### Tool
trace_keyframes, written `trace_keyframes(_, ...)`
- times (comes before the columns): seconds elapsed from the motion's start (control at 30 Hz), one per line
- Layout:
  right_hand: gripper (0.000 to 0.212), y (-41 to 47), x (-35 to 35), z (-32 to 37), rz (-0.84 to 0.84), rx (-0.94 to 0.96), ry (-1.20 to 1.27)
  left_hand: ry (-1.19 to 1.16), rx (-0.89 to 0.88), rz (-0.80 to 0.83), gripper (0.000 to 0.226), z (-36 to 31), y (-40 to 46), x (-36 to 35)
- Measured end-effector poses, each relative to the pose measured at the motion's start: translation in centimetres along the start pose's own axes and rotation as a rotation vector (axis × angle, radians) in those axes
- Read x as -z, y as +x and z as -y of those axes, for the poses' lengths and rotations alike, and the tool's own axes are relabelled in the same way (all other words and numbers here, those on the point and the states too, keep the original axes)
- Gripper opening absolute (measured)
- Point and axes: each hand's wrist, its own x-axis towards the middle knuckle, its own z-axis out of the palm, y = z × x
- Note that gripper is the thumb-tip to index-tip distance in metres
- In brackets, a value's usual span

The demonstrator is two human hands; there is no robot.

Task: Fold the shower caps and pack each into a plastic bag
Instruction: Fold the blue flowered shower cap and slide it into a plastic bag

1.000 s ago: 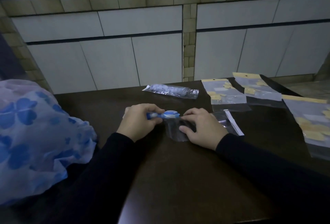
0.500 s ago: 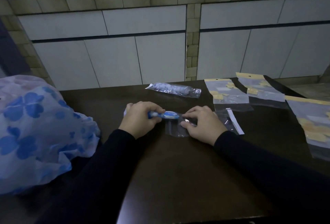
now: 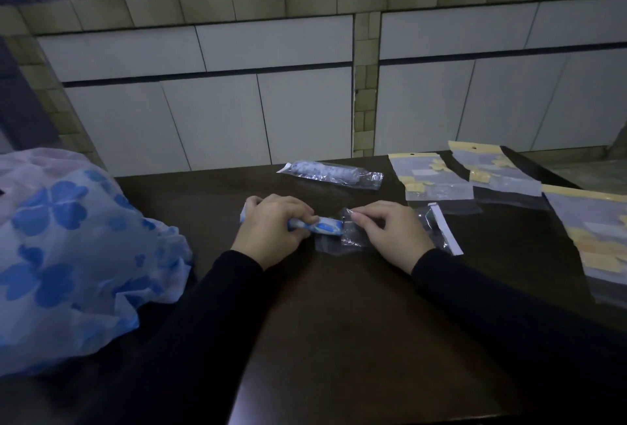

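A rolled shower cap (image 3: 314, 225), gripped by the left hand (image 3: 271, 229), is best fed straight into the plastic bag (image 3: 346, 238) pinched open by the right hand (image 3: 390, 231).

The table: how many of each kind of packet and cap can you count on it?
Packed rolled caps: 1
Rolled caps being bagged: 1
Clear bags being filled: 1
Yellow-topped flat bags: 3
Loose blue-flowered heap: 1
Total: 7
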Motion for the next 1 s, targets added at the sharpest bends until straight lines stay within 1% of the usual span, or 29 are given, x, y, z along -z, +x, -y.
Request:
trace_keyframes(0.13, 0.023, -0.2, 0.3, 0.2, -0.003, 0.053, 0.003, 0.087, -0.073, -0.019, 0.013, -0.6, 0.0, 0.0)
trace_keyframes(0.2, 0.023, -0.3, 0.3, 0.3, 0.041, 0.092, -0.005, 0.08, -0.135, -0.032, 0.011, -1.0, 0.0, -0.2)
trace_keyframes(0.3, 0.025, -0.3, 0.2, 0.5, 0.109, 0.138, -0.048, -0.001, -0.189, -0.021, 0.015, -1.1, 0.1, -0.6)
trace_keyframes(0.4, 0.026, -0.2, 0.2, 0.5, 0.113, 0.117, -0.03, -0.095, -0.193, 0.044, 0.022, -0.8, 0.2, -0.6)
trace_keyframes(0.6, 0.019, -0.5, 0.2, 0.6, 0.104, 0.127, -0.02, -0.211, -0.183, 0.164, 0.026, -1.0, 0.0, -0.6)
trace_keyframes(0.73, 0.022, -0.6, 0.4, 0.7, 0.113, 0.131, -0.027, -0.329, -0.118, 0.216, 0.032, -1.0, -0.1, -0.7)
trace_keyframes(0.77, 0.023, -0.6, 0.5, 0.7, 0.124, 0.136, -0.037, -0.337, -0.111, 0.201, 0.034, -0.8, -0.1, -0.6)
trace_keyframes(0.83, 0.025, -0.6, 0.9, 0.7, 0.169, 0.152, -0.069, -0.275, -0.096, 0.114, 0.037, -0.4, -0.1, -0.2)
trace_keyframes(0.9, 0.029, -0.5, 1.2, 0.5, 0.223, 0.19, -0.127, -0.184, -0.001, 0.043, 0.042, 0.4, -0.1, 0.5)
trace_keyframes(0.97, 0.032, -0.4, 1.3, 0.5, 0.227, 0.205, -0.188, -0.157, 0.139, 0.024, 0.053, 1.3, -0.1, 1.0)
trace_keyframes(1.0, 0.033, -0.3, 1.2, 0.4, 0.21, 0.204, -0.216, -0.156, 0.199, 0.033, 0.053, 1.7, -0.1, 1.2)
